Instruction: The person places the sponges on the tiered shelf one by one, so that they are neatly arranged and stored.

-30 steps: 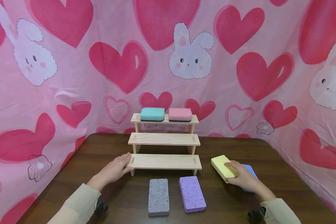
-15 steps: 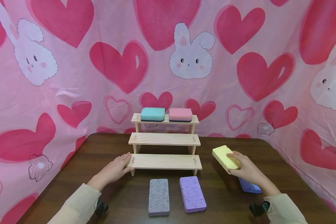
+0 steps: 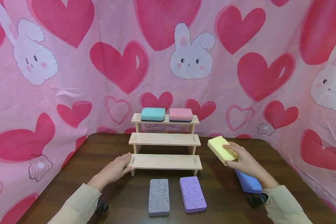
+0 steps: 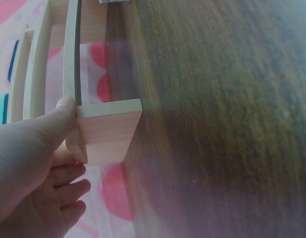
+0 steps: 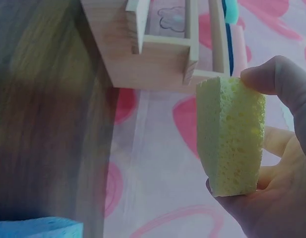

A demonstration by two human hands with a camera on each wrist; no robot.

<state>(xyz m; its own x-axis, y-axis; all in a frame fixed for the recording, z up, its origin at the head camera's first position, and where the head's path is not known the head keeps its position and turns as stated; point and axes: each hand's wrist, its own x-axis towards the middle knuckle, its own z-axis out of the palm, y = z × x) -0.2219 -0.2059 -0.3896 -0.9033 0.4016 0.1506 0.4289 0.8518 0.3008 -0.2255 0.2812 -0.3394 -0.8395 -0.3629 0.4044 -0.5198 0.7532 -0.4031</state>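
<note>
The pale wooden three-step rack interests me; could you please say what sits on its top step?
The rack's top step bears a turquoise rectangular sponge and, to its right, a pink rectangular sponge, both dark along the bottom. The step's surface beneath them is covered.

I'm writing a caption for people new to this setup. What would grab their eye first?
Probably the pink heart-and-rabbit backdrop, filling the view behind the table. Next, perhaps, the yellow sponge that the right hand grips in the air, to the right of the wooden stand. Then the teal sponge and pink sponge, side by side on the stand's top step.
</note>
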